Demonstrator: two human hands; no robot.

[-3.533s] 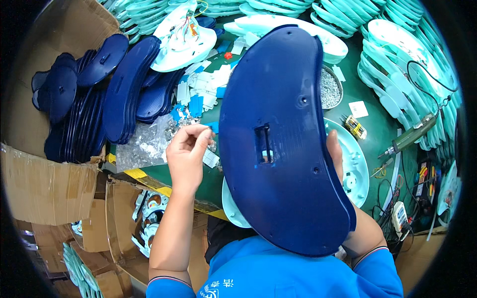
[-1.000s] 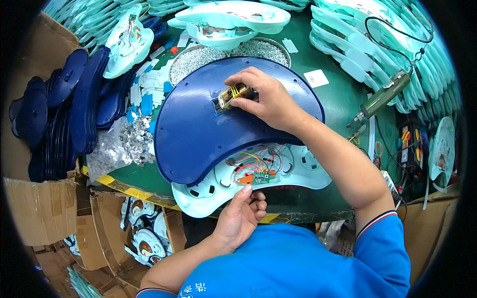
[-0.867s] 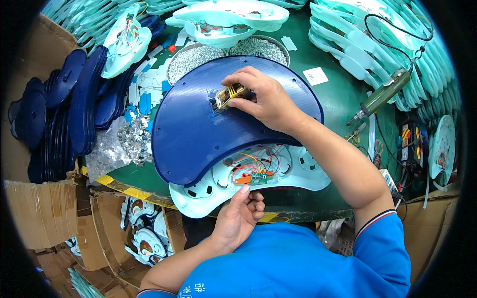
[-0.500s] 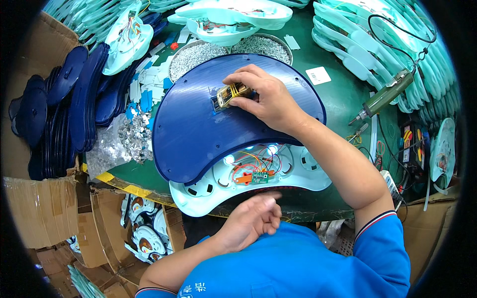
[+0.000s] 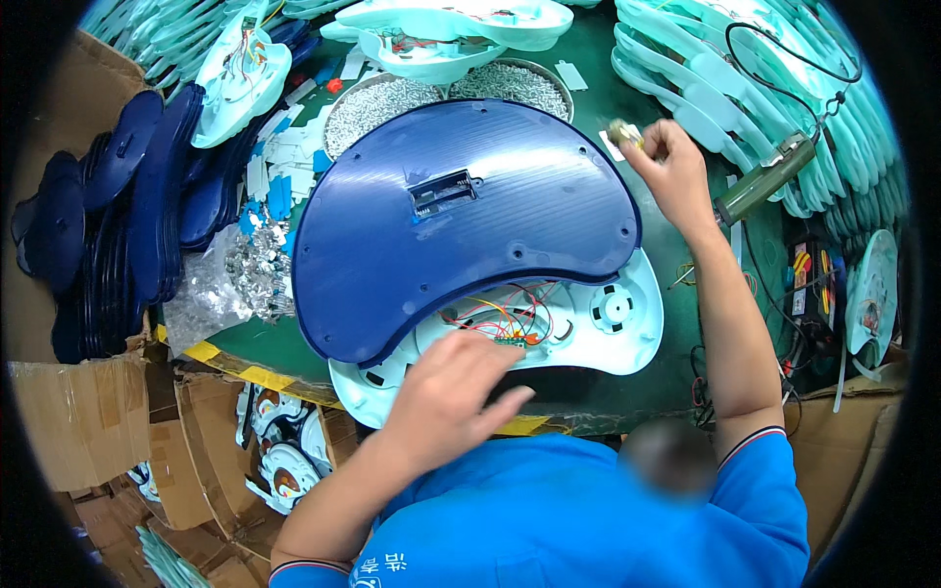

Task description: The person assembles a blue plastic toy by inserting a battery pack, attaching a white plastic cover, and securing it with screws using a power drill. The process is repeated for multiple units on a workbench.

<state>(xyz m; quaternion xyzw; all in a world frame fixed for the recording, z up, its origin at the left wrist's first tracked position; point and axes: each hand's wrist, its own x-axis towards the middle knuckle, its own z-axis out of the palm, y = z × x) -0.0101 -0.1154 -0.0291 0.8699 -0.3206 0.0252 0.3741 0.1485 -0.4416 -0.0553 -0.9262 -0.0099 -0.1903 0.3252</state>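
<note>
A dark blue kidney-shaped cover lies over a pale mint shell, whose near part sticks out below it. In the cover is an uncovered battery compartment. Above the cover's right edge, my right hand pinches a small battery block with yellow bands, blurred by motion. My left hand is over the near part of the shell, fingers spread, holding nothing. Close to its fingertips are red and yellow wires and a green circuit board, partly hidden by the hand.
Two trays of screws stand behind the cover. Stacked blue covers fill the left side, beside a plastic bag of metal parts. Mint shells are piled at far right, with a green electric screwdriver hanging near my right forearm.
My right hand has lifted the battery block out of the compartment and carried it right. The white lights in the shell have gone out. My left hand has moved up and left over the shell.
</note>
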